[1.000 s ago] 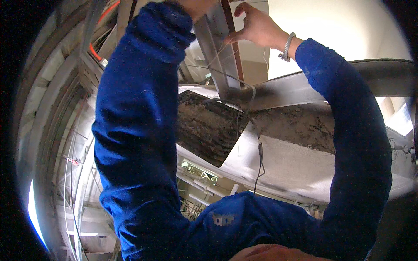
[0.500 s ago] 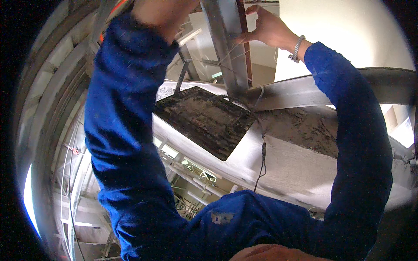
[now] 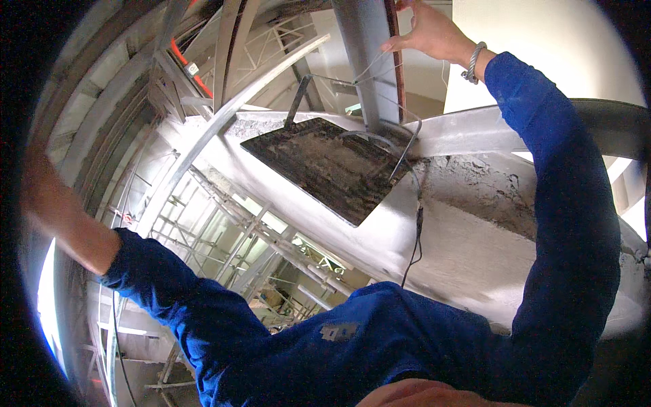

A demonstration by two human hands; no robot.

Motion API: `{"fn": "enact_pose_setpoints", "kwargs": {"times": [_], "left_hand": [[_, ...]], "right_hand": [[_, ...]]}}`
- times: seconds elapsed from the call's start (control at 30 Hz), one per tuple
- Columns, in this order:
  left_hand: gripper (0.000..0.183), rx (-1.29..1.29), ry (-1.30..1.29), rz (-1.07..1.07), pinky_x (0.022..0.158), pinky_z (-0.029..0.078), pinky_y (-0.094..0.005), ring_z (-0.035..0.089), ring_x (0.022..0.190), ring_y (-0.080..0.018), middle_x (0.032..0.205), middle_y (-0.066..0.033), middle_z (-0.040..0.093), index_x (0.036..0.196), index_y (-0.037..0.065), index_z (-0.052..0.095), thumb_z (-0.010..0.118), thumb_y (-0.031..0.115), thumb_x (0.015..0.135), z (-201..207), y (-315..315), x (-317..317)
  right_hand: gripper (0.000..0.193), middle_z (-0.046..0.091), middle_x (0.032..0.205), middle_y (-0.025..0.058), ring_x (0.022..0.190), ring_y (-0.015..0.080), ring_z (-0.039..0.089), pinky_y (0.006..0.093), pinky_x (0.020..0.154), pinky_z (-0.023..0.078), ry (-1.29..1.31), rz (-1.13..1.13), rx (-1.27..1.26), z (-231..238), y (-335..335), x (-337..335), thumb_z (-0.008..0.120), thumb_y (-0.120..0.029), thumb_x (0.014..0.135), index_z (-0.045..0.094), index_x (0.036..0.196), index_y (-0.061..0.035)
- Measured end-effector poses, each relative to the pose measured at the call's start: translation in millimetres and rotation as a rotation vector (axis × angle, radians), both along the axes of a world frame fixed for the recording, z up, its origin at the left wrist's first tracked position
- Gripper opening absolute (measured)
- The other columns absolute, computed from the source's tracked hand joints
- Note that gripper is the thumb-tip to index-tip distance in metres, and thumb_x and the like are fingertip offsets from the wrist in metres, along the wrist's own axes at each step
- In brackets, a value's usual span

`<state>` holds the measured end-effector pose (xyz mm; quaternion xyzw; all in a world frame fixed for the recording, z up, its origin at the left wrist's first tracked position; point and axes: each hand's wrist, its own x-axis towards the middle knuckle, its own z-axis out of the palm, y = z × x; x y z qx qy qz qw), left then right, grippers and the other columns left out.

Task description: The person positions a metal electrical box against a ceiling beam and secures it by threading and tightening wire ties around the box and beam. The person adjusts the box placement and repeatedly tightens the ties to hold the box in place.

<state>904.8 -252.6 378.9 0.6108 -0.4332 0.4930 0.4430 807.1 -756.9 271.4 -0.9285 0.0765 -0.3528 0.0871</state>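
My right hand (image 3: 437, 32) is raised at the top, its thumb and fingers bent against the reddish-brown edge of an upright grey steel beam (image 3: 369, 64). Thin pale wire (image 3: 371, 66) strands run near the thumb across the beam. Part of that hand's fingertips is cut off by the upper rim. Out at the far left, my left hand (image 3: 47, 190) is smeared by motion, so its fingers do not show clearly. Below the beam, a dark, dusty rectangular board or tray (image 3: 325, 169) lies on a pale ledge, with a bent metal bar (image 3: 298, 102) standing at its back corner.
A black cable (image 3: 418, 224) hangs over the pale ledge (image 3: 468, 251). A grey curved beam (image 3: 590, 129) runs off to the right. At left stand a long light metal bar (image 3: 196, 146), an orange-red strip (image 3: 180, 53) and scaffold tubes (image 3: 251, 230) lower down.
My left arm has swung from the top, beside the beam, down and out to the far left. My right hand remains at the beam's edge. The view has shifted slightly.
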Motion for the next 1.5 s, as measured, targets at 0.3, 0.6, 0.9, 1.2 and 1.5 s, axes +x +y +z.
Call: {"fn": "enact_pose_setpoints", "kwargs": {"times": [0.3,0.6,0.9,1.2,1.5], "left_hand": [[0.017,0.462,0.607,-0.028,0.080,0.040,-0.0330,0.054,0.086,-0.0175,0.082,-0.0088,0.056,0.099,-0.001,0.069,0.061,0.012,0.092,-154.2,-8.7,4.0],[0.014,-0.013,0.643,-1.620,0.074,0.043,-0.0274,0.055,0.078,-0.0154,0.085,0.0014,0.054,0.088,0.008,0.057,0.052,0.017,0.097,-134.4,-92.4,-38.0],[0.055,0.789,0.033,0.173,0.077,0.051,-0.0423,0.066,0.091,-0.0316,0.097,-0.0160,0.065,0.116,0.008,0.048,0.070,0.046,0.083,-129.9,-191.7,40.7],[0.065,0.989,0.018,0.117,0.087,0.052,-0.0463,0.065,0.098,-0.0395,0.108,-0.0195,0.066,0.132,0.016,0.053,0.068,0.053,0.081,-151.3,-271.4,64.0],[0.030,1.136,-0.163,-0.094,0.067,0.049,-0.0470,0.062,0.074,-0.0408,0.079,-0.0188,0.064,0.085,0.004,0.064,0.061,0.033,0.091,-136.8,-293.7,83.3]], "right_hand": [[0.067,0.063,0.109,0.0260,0.104,0.0431,0.059,0.0451,0.092,0.047,-0.032,0.130,-0.010,-1.0,-6.6,-0.9,0.083,-0.047,0.065,0.059,0.106,-0.0003],[0.064,0.064,0.104,0.0247,0.103,0.0410,0.060,0.0450,0.088,0.047,-0.011,0.059,-0.034,1.2,-2.7,0.4,0.082,-0.046,0.066,0.059,0.102,0.0001],[0.071,0.063,0.108,0.0263,0.106,0.0410,0.059,0.0446,0.090,0.047,-0.016,0.156,-0.026,0.8,-8.6,1.6,0.083,-0.049,0.065,0.057,0.107,0.0024],[0.095,0.058,0.120,0.0294,0.113,0.0431,0.055,0.0439,0.097,0.045,0.011,0.042,-0.093,1.0,-6.7,4.3,0.081,-0.056,0.064,0.050,0.124,0.0094],[0.082,0.064,0.106,0.0261,0.099,0.0386,0.061,0.0412,0.086,0.049,0.056,0.042,-0.083,8.1,-0.8,-2.8,0.082,-0.055,0.064,0.057,0.111,0.0072]]}}
